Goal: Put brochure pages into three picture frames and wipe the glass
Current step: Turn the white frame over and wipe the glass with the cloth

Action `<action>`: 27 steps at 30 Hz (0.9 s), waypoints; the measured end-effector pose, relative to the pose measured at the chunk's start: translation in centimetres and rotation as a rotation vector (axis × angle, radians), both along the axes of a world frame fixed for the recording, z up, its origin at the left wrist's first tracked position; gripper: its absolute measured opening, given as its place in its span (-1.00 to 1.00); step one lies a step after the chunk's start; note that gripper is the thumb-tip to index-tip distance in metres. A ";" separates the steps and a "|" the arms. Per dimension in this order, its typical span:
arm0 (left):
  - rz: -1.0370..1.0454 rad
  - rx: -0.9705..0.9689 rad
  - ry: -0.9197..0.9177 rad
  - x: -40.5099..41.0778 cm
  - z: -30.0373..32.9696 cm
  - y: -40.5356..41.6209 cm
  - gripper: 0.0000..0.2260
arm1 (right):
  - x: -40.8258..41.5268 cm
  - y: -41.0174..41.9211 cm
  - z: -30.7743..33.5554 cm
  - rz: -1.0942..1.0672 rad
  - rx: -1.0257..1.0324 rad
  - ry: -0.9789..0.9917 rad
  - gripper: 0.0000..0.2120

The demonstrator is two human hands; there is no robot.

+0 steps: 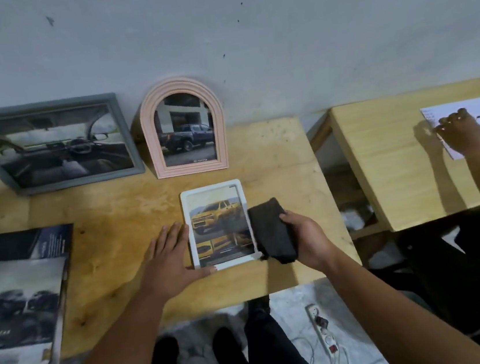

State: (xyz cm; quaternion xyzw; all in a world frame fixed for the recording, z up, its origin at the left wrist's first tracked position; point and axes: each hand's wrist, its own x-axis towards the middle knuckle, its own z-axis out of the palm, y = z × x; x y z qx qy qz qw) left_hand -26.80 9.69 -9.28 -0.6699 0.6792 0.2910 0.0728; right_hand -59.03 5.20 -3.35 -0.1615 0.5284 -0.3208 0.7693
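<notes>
A white frame (212,191) with a yellow-truck page lies flat on the wooden table (117,227). My left hand (169,260) rests flat beside it, fingers straight, thumb touching its lower left corner. My right hand (303,237) grips a dark folded cloth (270,229) over the frame's right edge. A grey frame (123,129) with a car-interior page and a pink arched frame (148,132) with a dark-truck page lean on the wall behind.
A stack of brochures (19,293) lies at the table's left front. A second table (396,162) stands to the right, where another person's hands (462,133) rest on white paper. A power strip (323,329) with cables lies on the floor.
</notes>
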 end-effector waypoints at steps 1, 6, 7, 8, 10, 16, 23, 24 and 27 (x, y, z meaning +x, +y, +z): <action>0.016 0.008 0.012 -0.2 0.4 -0.2 0.16 | -1.2 0.0 0.1 -0.007 0.007 0.026 -0.69; 0.152 0.004 0.031 -1.5 2.0 0.0 0.03 | -3.9 -0.4 -2.1 0.401 -0.152 0.895 -0.50; 0.190 0.006 0.035 -1.7 2.3 0.1 0.00 | -4.1 -0.3 -2.4 0.495 -0.128 1.032 -0.38; 0.235 0.017 0.045 -2.0 2.6 0.0 -0.04 | -4.1 -0.1 -2.5 0.548 -0.095 1.110 -0.26; 0.337 0.056 0.105 -2.5 3.3 -0.4 -0.16 | -3.3 0.2 -1.8 0.637 -0.050 1.220 -0.11; 0.598 0.151 0.254 -3.9 4.4 -2.8 -0.39 | 2.0 -1.8 -0.5 0.722 -0.365 1.148 -0.15; 0.805 0.143 0.478 -5.4 3.9 -4.0 -0.84 | 6.5 -5.8 -2.6 0.480 -0.143 0.630 -0.70; 0.829 0.123 0.510 -5.7 4.3 -4.1 -0.86 | 6.5 -6.0 -2.7 0.477 -0.131 0.615 -0.73; 0.877 0.091 0.580 -6.4 5.1 -4.2 -0.80 | 5.6 -6.1 -2.6 0.421 -0.206 0.601 -0.82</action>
